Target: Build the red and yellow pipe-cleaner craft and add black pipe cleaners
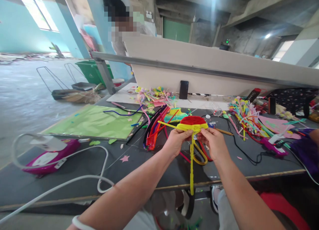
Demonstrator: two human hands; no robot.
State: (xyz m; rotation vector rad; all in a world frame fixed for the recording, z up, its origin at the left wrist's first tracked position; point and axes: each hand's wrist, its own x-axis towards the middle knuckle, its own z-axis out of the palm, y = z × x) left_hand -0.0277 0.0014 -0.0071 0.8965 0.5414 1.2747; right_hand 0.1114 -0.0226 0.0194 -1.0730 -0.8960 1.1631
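Note:
Both of my hands hold up a flat shape of red and yellow pipe cleaners above the table's near part. Its top is red, with yellow rows below. My left hand pinches its lower left edge, while my right hand pinches the lower right. One yellow strand hangs down past the table edge, and another sticks out to the left. Behind my left hand lies a bundle of purple, black, red and orange pipe cleaners. A yellow and teal piece rests just beyond the held shape.
A green sheet covers the table's left. Magenta power strips with white cables lie at left and right. A phone leans against the back board. Colourful pipe-cleaner piles lie farther back. Beyond the board is another person.

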